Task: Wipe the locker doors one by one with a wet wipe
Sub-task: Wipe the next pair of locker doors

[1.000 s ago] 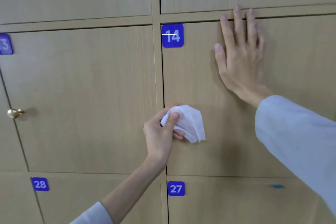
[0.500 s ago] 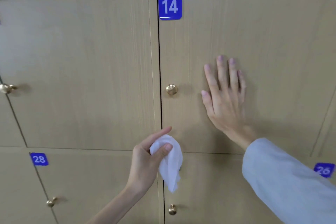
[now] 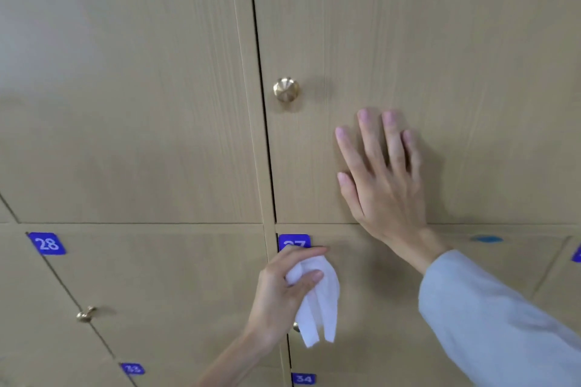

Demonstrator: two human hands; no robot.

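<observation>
Light wooden locker doors fill the view. The upper right door has a brass knob. My right hand lies flat on its lower part, fingers straight. Below it is the door of locker 27, whose blue number plate is partly covered. My left hand pinches a crumpled white wet wipe between thumb and fingers, in front of that door's left edge. The wipe hangs down and hides most of this door's knob.
The upper left door and locker 28, with its blue plate and brass knob, lie to the left. A blue plate 34 shows at the bottom. A blue mark sits right of my wrist.
The view has dropped lower along the lockers; plate 14 has left the top. My left hand with the wipe has moved from door 14 down to locker 27. My right hand slid lower.
</observation>
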